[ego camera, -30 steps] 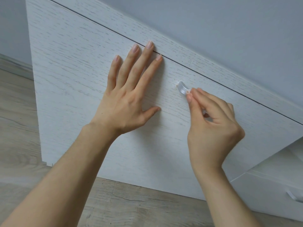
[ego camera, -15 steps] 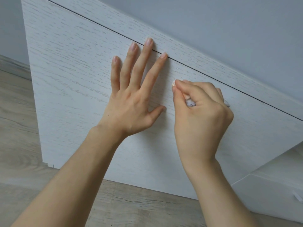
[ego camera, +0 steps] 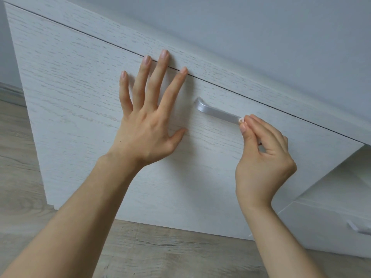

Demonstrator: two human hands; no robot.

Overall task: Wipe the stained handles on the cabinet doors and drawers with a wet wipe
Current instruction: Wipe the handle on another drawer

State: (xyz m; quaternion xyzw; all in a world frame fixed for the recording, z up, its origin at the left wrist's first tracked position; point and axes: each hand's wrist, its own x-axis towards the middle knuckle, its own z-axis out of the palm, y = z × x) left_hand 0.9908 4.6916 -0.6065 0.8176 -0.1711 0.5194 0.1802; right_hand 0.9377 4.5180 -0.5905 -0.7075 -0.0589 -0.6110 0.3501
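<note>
A silver bar handle (ego camera: 215,112) is fixed to the white wood-grain cabinet door (ego camera: 84,81). My left hand (ego camera: 148,121) lies flat on the door left of the handle, fingers spread and straight. My right hand (ego camera: 261,155) has its fingers curled and pinches a small white wet wipe (ego camera: 241,120) against the handle's right part. Most of the wipe is hidden inside the fingers, and the handle's right end is covered by the hand.
A lower white drawer with its own silver handle (ego camera: 359,229) shows at the bottom right, beside an open recess (ego camera: 341,177). A grey wall (ego camera: 261,37) rises behind the cabinet. Wood-look flooring (ego camera: 160,251) runs below.
My right hand slid from the handle's left end to its right part, uncovering most of the bar. My left hand stayed pressed flat on the door.
</note>
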